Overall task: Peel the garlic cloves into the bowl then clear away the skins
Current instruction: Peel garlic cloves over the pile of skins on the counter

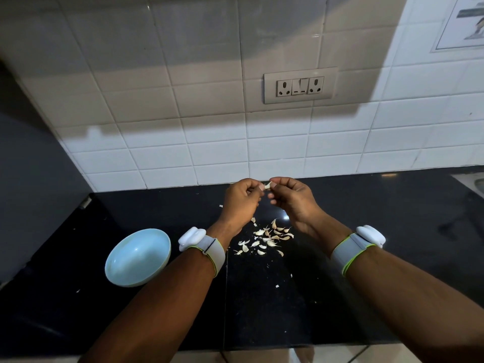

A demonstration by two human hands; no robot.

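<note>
Two hands meet at frame centre over the black counter [366, 218]: left hand [242, 199] and right hand [290, 196] both pinch one garlic clove [267, 185], likely raised for sight of the skin. Loose cloves [267, 238] lie below. Blue bowl [137, 258], lower left, looks empty, close for dropping.

A pale blue bowl [138, 258] is set on a glossy black counter [392, 231], where cream-white garlic cloves [267, 238] are scattered. The wall is covered in white tiles [209, 142] with a grey socket plate [300, 85]. Grey wristbands [213, 251] edged in lime green are worn.
</note>
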